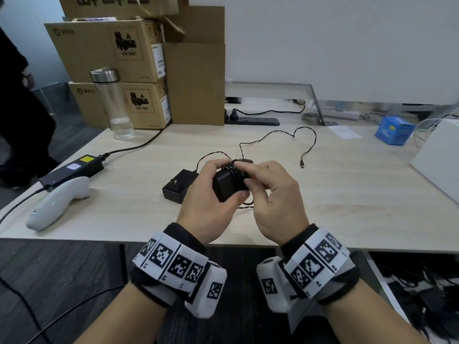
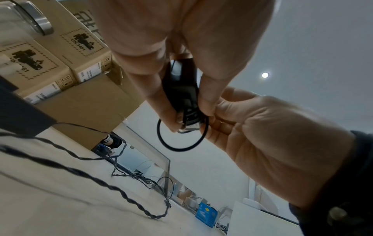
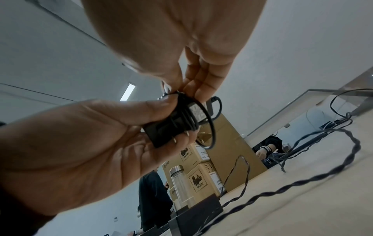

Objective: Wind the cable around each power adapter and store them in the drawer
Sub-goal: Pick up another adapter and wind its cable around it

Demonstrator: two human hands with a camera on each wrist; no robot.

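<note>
Both hands (image 1: 246,192) clasp the cable-wound adapter (image 1: 227,183) between them above the desk (image 1: 347,194).

— What's on the desk (image 1: 335,194) from where I sit?

— I see a second black adapter (image 1: 177,186) lying prongs up, its thin cable (image 1: 278,134) trailing to the back. At my left lie a white controller (image 1: 58,202) and a black power brick (image 1: 74,170); behind stand a glass bottle (image 1: 115,105), cardboard boxes (image 1: 129,70), a power strip (image 1: 250,119) and a blue box (image 1: 393,130).
</note>
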